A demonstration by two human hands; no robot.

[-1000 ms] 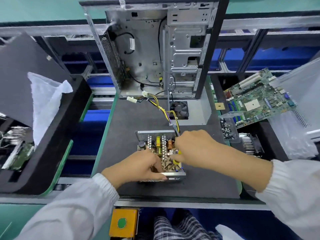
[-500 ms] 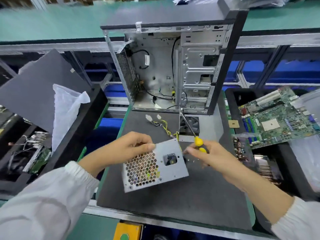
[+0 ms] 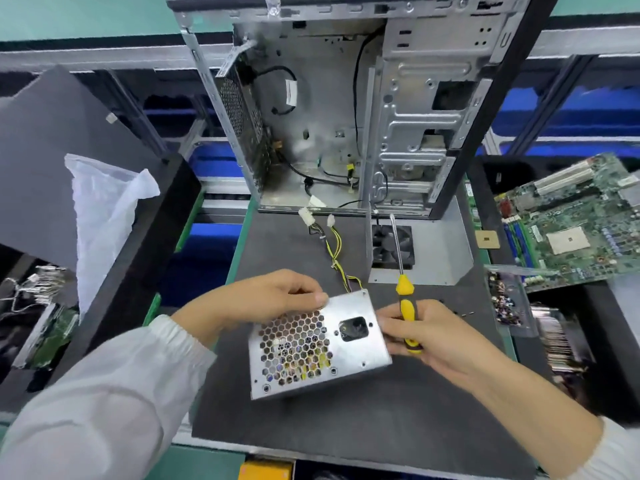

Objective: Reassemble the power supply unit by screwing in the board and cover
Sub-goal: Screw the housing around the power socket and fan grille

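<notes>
The silver power supply unit [image 3: 320, 344] stands tilted on the dark mat [image 3: 346, 427], its honeycomb vent and socket face turned up toward me. My left hand [image 3: 263, 299] grips its upper left edge with curled fingers. My right hand [image 3: 429, 337] holds a yellow and black screwdriver [image 3: 403, 296], shaft pointing away, and its fingertips touch the unit's right edge. Yellow and black cables [image 3: 336, 251] run from the unit's back to white connectors. The grey cover with its fan [image 3: 419, 251] lies flat behind the unit.
An open computer case [image 3: 346, 109] stands upright at the back of the mat. A motherboard [image 3: 571, 226] lies in a tray at right, above a box of small parts [image 3: 505, 303]. A black bin with a white plastic bag [image 3: 104, 216] sits at left.
The unit went from lying open side up with both hands inside it to tipped up on the mat showing its vent face. My right hand picked up the screwdriver.
</notes>
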